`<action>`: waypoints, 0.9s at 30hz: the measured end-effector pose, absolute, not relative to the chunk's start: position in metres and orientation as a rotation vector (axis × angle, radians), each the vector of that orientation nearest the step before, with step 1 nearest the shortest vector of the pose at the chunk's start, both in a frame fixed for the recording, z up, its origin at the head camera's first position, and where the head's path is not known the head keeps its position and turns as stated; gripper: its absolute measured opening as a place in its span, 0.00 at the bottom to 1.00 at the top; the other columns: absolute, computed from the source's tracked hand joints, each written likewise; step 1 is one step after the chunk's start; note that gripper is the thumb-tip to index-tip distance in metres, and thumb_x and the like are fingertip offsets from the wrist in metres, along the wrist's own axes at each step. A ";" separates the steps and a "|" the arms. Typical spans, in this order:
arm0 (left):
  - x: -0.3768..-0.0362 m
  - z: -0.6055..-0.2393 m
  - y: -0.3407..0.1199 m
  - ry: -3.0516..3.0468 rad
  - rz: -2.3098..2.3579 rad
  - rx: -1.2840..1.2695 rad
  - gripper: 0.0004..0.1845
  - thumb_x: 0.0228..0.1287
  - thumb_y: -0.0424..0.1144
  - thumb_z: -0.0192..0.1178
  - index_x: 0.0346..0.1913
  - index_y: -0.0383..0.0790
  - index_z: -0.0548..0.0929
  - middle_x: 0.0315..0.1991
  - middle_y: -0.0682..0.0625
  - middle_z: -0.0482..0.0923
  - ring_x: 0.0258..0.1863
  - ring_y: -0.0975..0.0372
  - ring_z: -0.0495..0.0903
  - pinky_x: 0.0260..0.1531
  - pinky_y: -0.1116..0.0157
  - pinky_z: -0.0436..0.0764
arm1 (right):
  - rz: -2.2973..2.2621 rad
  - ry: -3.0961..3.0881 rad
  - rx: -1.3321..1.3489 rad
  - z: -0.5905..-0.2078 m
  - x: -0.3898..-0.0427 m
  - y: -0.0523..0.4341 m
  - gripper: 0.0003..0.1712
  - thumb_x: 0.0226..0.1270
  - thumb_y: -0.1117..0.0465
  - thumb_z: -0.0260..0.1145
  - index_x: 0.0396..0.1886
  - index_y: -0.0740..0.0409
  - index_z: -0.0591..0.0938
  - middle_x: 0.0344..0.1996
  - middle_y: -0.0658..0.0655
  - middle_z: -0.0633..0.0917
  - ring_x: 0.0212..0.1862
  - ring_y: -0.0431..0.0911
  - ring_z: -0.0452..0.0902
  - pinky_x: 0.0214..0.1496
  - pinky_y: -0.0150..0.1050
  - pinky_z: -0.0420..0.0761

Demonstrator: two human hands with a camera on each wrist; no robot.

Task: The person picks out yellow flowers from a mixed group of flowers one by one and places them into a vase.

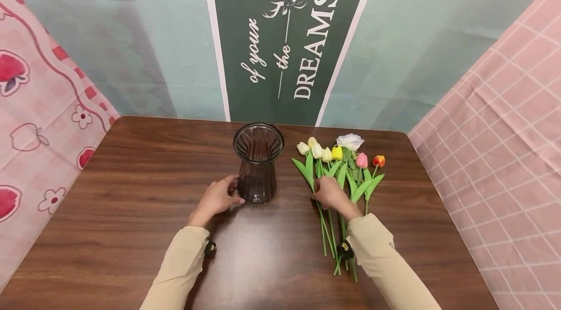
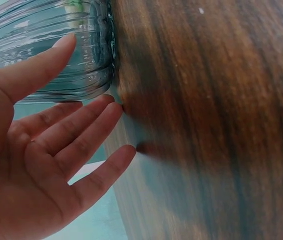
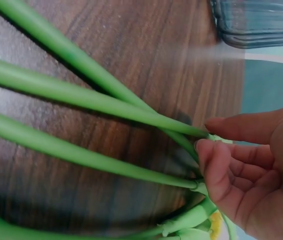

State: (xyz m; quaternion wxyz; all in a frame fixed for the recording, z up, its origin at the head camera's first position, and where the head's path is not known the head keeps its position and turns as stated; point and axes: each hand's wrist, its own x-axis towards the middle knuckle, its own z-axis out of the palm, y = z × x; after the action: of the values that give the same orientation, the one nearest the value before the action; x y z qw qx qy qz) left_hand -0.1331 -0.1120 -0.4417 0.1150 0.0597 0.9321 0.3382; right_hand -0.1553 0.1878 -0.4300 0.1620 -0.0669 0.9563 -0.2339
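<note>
A dark, see-through ribbed vase (image 1: 257, 181) with a flared rim stands upright near the middle of the table. My left hand (image 1: 217, 196) is at its lower left side, fingers spread and fairly straight. In the left wrist view, the thumb overlaps the vase (image 2: 89, 55); whether it touches cannot be told. To the right lies a group of artificial tulips (image 1: 326, 154), white, yellow, pink and orange-red, stems toward me. Over them, my right hand (image 1: 329, 193) pinches a green tulip stem (image 3: 151, 117) between thumb and forefinger. The flower head of that stem is hidden in the right wrist view.
A large pale flower (image 1: 349, 142) lies at the back of the group. The brown wooden table (image 1: 131, 193) meets a printed backdrop (image 1: 271, 57) behind, with pink cloths (image 1: 504, 120) at both sides. Several loose stems cross under the right forearm.
</note>
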 end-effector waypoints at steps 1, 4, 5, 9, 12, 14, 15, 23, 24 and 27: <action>-0.133 -0.442 -0.112 2.731 0.990 0.176 0.37 0.47 0.42 0.70 0.61 0.35 0.69 0.47 0.40 0.78 0.49 0.48 0.75 0.51 0.50 0.70 | -0.665 2.730 -0.185 -0.431 -0.155 0.187 0.15 0.51 0.70 0.66 0.11 0.60 0.72 0.07 0.53 0.74 0.08 0.41 0.71 0.16 0.32 0.75; -0.133 -0.442 -0.112 2.737 0.992 0.177 0.37 0.47 0.42 0.71 0.61 0.34 0.69 0.47 0.40 0.78 0.49 0.48 0.75 0.51 0.50 0.69 | -0.664 2.728 -0.164 -0.433 -0.156 0.186 0.14 0.52 0.69 0.66 0.12 0.61 0.73 0.07 0.54 0.75 0.08 0.42 0.73 0.18 0.33 0.77; -0.133 -0.442 -0.112 2.738 0.992 0.176 0.37 0.47 0.42 0.71 0.61 0.34 0.69 0.47 0.40 0.78 0.49 0.48 0.75 0.51 0.50 0.69 | -0.666 2.722 -0.150 -0.434 -0.156 0.185 0.14 0.53 0.69 0.66 0.13 0.61 0.73 0.07 0.54 0.75 0.09 0.43 0.73 0.20 0.33 0.77; -0.131 -0.442 -0.112 2.745 0.989 0.180 0.37 0.47 0.42 0.70 0.61 0.34 0.69 0.47 0.39 0.78 0.49 0.47 0.75 0.51 0.49 0.69 | -0.660 2.705 -0.126 -0.435 -0.157 0.184 0.12 0.55 0.69 0.65 0.15 0.62 0.73 0.08 0.55 0.75 0.10 0.45 0.75 0.23 0.35 0.79; -0.130 -0.441 -0.112 2.744 0.988 0.181 0.37 0.47 0.42 0.70 0.61 0.34 0.69 0.47 0.39 0.78 0.49 0.47 0.75 0.51 0.49 0.69 | -0.653 2.696 -0.116 -0.435 -0.157 0.183 0.12 0.55 0.69 0.65 0.16 0.62 0.74 0.08 0.56 0.76 0.10 0.45 0.75 0.24 0.35 0.80; -0.129 -0.441 -0.111 2.744 0.988 0.179 0.37 0.47 0.41 0.70 0.61 0.34 0.69 0.47 0.39 0.78 0.49 0.47 0.75 0.51 0.49 0.69 | -0.659 2.690 -0.110 -0.435 -0.157 0.182 0.11 0.55 0.69 0.65 0.16 0.62 0.74 0.09 0.56 0.76 0.10 0.45 0.75 0.24 0.35 0.80; -0.129 -0.440 -0.111 2.744 0.986 0.177 0.37 0.47 0.41 0.70 0.61 0.34 0.69 0.47 0.39 0.78 0.49 0.47 0.75 0.51 0.49 0.69 | -0.663 2.687 -0.103 -0.435 -0.157 0.182 0.11 0.54 0.69 0.65 0.16 0.62 0.74 0.10 0.56 0.76 0.10 0.45 0.75 0.23 0.35 0.80; -0.130 -0.441 -0.112 2.758 0.976 0.190 0.37 0.46 0.42 0.71 0.61 0.34 0.69 0.46 0.39 0.79 0.48 0.48 0.76 0.50 0.50 0.71 | -0.649 2.686 -0.112 -0.434 -0.158 0.182 0.11 0.55 0.70 0.63 0.15 0.62 0.74 0.09 0.56 0.76 0.10 0.44 0.75 0.23 0.35 0.80; -0.130 -0.440 -0.112 2.758 0.979 0.190 0.37 0.46 0.42 0.71 0.60 0.34 0.70 0.46 0.39 0.79 0.48 0.48 0.76 0.50 0.50 0.71 | -0.645 2.687 -0.114 -0.434 -0.158 0.182 0.11 0.55 0.70 0.63 0.15 0.62 0.74 0.09 0.56 0.76 0.10 0.44 0.75 0.23 0.35 0.80; -0.130 -0.441 -0.112 2.761 0.976 0.193 0.37 0.46 0.42 0.71 0.60 0.34 0.70 0.46 0.39 0.79 0.48 0.48 0.76 0.50 0.50 0.71 | -0.633 2.690 -0.126 -0.432 -0.157 0.182 0.12 0.54 0.71 0.62 0.15 0.62 0.73 0.08 0.56 0.75 0.10 0.45 0.75 0.23 0.35 0.80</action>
State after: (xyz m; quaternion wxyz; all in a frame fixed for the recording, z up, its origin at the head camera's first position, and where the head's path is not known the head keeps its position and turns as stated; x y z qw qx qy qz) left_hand -0.1299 -0.1116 -0.4405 0.1033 0.0655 0.9357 0.3308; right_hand -0.1574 0.1822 -0.4317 0.1865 -0.0446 0.9554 -0.2246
